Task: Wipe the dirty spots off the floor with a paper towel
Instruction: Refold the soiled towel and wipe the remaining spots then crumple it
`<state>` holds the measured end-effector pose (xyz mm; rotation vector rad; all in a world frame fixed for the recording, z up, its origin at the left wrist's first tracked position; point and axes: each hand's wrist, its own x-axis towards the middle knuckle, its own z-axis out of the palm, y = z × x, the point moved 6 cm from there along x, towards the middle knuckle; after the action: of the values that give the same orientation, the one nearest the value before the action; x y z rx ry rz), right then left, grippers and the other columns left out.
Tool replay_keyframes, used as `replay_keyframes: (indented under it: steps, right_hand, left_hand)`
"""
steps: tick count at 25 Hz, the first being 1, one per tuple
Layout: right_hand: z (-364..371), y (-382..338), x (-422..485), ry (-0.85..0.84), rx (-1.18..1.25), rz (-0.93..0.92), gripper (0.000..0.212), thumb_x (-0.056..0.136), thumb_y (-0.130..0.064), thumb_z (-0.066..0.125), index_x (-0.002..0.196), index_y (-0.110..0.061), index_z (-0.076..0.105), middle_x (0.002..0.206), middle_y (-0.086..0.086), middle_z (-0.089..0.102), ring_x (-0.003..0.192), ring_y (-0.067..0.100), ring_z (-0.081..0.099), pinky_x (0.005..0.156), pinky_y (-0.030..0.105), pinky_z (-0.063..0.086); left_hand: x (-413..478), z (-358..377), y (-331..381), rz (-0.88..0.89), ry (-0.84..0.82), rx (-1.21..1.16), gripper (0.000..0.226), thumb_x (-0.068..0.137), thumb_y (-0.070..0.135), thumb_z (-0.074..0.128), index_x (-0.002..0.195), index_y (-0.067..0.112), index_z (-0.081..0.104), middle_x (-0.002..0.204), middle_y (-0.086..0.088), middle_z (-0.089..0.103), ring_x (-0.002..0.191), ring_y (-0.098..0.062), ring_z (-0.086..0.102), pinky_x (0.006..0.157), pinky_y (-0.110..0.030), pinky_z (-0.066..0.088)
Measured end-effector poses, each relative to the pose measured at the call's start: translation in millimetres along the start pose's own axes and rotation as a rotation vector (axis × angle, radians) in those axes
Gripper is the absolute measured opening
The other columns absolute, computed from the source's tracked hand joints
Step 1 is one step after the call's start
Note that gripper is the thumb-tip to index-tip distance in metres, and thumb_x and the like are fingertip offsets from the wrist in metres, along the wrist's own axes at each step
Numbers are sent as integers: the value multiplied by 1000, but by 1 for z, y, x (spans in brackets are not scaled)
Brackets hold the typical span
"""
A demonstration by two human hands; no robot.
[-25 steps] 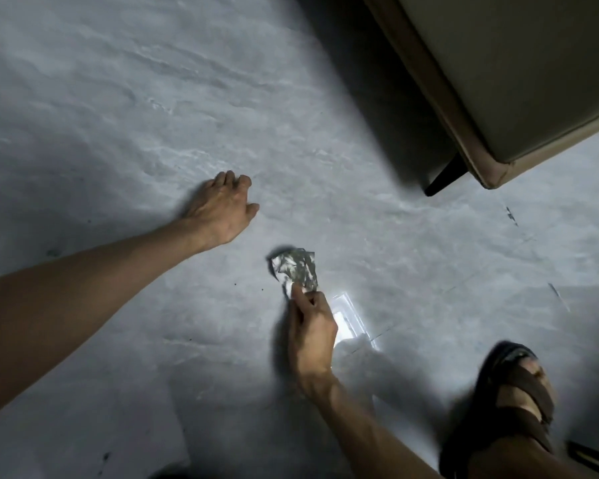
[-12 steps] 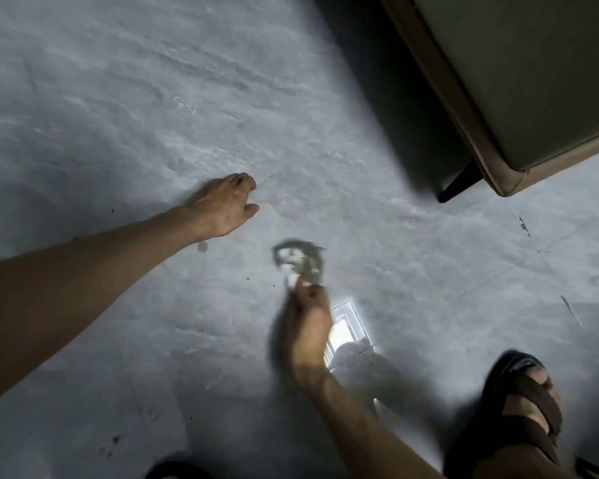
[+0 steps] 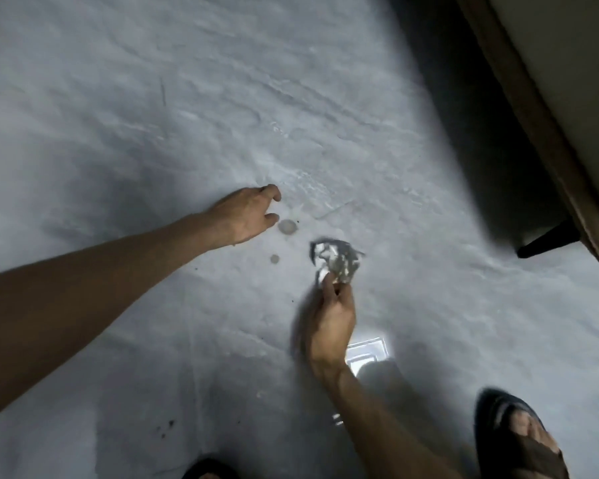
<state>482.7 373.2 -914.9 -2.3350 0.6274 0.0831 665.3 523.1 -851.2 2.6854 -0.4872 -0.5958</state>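
My right hand pinches a crumpled, dirt-stained paper towel by its near edge, just above the grey marbled floor. Left of the towel lie two round greyish spots: a larger spot and a smaller spot. My left hand rests on the floor with fingers bent and apart, holding nothing, its thumb almost touching the larger spot. A few dark specks mark the floor near the bottom.
A beige sofa corner with a dark leg stands at the upper right, casting a wide shadow. My sandalled foot is at the bottom right, another sandal tip at the bottom edge. A bright light reflection glares beside my right wrist.
The view has tilted, and both hands sit lower in the frame. The two round spots beside my left hand have come into sight. The towel has stayed pinched in my right hand.
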Motion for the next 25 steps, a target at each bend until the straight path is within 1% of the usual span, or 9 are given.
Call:
replay_keyframes:
  steps: [2,5,8,11,14,16,19,22,25]
  right_hand:
    - [51,-56,-19,-273,292,-64,29,96,-38,48,116,-20,58,112,-2,61,105,22,59,90,35,47]
    - [55,-72,-10,-374,76,-455,35,92,-52,53,109,-23,62,111,-4,67,106,17,61,101,46,43]
    - [-17,-16,67,-171,-68,-390,17,91,-23,63,108,-23,65,109,-31,56,99,-8,52,97,20,40]
    - [-42,-17,115,-66,-71,-185,46,87,4,50,88,-42,49,98,-53,33,84,-31,32,80,9,26]
    - [12,-77,112,-94,414,-137,30,93,8,45,106,-13,61,89,-35,57,84,-18,51,80,7,37]
    - [62,-126,71,-238,478,-230,25,96,2,47,117,3,61,113,0,67,105,11,61,100,21,42]
    - [88,-141,17,-693,220,-676,14,94,-30,59,100,-20,68,98,-10,71,90,13,62,83,20,47]
    - [48,-121,75,-447,-35,-686,11,93,-26,62,99,-22,70,95,-7,71,87,10,63,82,20,43]
    - [-26,-71,144,-100,-219,-468,29,91,1,52,117,-4,65,110,22,60,98,39,58,81,8,36]
  left_hand:
    - [-17,-23,-40,-90,36,3,37,90,31,55,123,16,46,115,-15,64,95,-32,61,79,-33,44]
    - [-55,-45,-103,-282,155,-77,33,90,26,57,119,13,49,104,-19,67,78,-35,64,68,-31,42]
    - [-97,-38,-145,-455,272,-133,33,90,21,56,119,7,50,107,-24,65,98,-38,62,79,-34,44]
    - [-126,-16,-157,-530,342,-148,35,91,17,56,121,0,50,121,-23,58,108,-37,58,93,-39,43]
    - [-127,-1,-148,-441,392,-102,34,89,13,57,118,-3,51,122,-22,54,112,-36,54,99,-42,42]
    - [-123,-3,-146,-429,447,-113,32,88,11,57,117,-3,53,122,-22,55,113,-35,54,100,-42,41]
    - [-125,-8,-152,-450,543,-168,30,86,8,57,114,-1,55,118,-23,60,109,-37,58,98,-41,43]
    - [-126,-2,-151,-493,532,-224,28,88,12,56,115,4,53,118,-19,61,107,-34,59,95,-40,46]
    - [-116,8,-128,-367,493,-177,28,87,12,56,114,4,54,120,-16,58,112,-30,56,98,-36,44]
